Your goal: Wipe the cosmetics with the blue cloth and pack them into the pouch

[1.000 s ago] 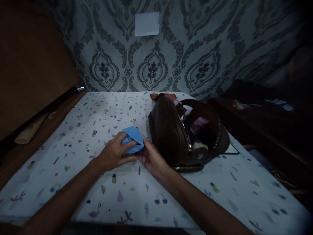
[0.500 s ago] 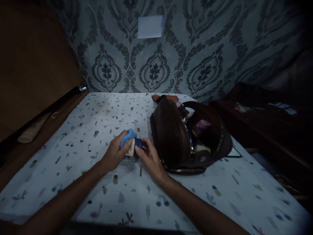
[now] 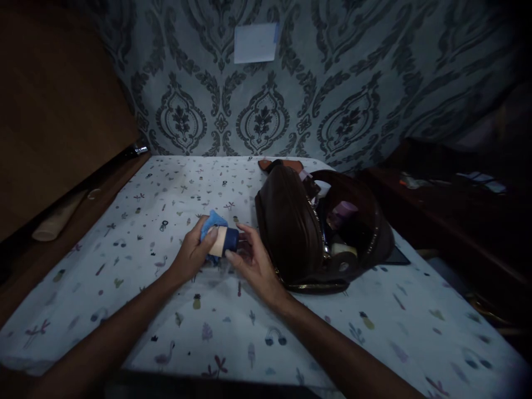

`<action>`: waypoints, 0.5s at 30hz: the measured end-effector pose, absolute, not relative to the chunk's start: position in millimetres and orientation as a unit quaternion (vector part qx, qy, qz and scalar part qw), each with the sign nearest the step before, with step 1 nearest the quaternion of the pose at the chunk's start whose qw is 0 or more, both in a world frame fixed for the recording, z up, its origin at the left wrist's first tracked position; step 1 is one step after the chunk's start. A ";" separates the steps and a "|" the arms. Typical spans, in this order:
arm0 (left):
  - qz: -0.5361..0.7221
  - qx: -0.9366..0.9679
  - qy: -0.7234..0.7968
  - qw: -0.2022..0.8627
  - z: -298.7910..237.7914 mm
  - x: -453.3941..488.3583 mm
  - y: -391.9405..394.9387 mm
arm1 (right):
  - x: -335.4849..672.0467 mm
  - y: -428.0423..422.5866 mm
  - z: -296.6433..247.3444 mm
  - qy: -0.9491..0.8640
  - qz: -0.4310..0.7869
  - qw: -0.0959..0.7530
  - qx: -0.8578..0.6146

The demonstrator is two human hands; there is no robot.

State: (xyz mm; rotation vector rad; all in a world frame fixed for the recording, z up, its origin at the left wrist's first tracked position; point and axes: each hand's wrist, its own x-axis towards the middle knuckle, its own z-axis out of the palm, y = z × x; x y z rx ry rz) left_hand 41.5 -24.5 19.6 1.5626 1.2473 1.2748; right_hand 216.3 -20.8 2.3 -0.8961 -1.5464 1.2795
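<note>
My left hand is closed around a small bottle with a tan body and a dark blue cap, a blue cloth bunched behind it in the same hand. My right hand pinches the bottle's dark cap end with thumb and fingers. Both hands hover just above the patterned white tablecloth. Right beside them stands an open dark brown toiletry bag, unzipped, with several small containers showing inside.
A brown wooden panel leans along the table's left edge. Damask wallpaper with a white note rises behind the table. Dark furniture with scattered items stands to the right. A dark flat object lies under the bag's right side.
The blue cloth covered the object a second ago. It has been drawn back to the left, baring the tan bottle and its dark cap, which my right hand now pinches.
</note>
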 end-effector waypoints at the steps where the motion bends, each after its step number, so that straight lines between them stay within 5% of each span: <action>1: 0.493 0.636 0.484 0.345 19.3 40.7 -25.3 | 215.5 -19.9 2.5 -0.613 0.543 0.443 -0.366; 6: 0.477 0.660 0.473 0.335 17.1 40.5 -26.8 | 214.6 -15.8 0.3 -0.615 0.526 0.464 -0.359; 11: 0.485 0.573 0.484 0.450 16.4 44.8 -24.0 | 221.5 -18.3 4.0 -0.741 0.333 0.485 -0.324; 15: 0.478 0.514 0.493 0.513 14.1 47.2 -22.2 | 222.0 -19.0 3.8 -0.747 0.326 0.479 -0.327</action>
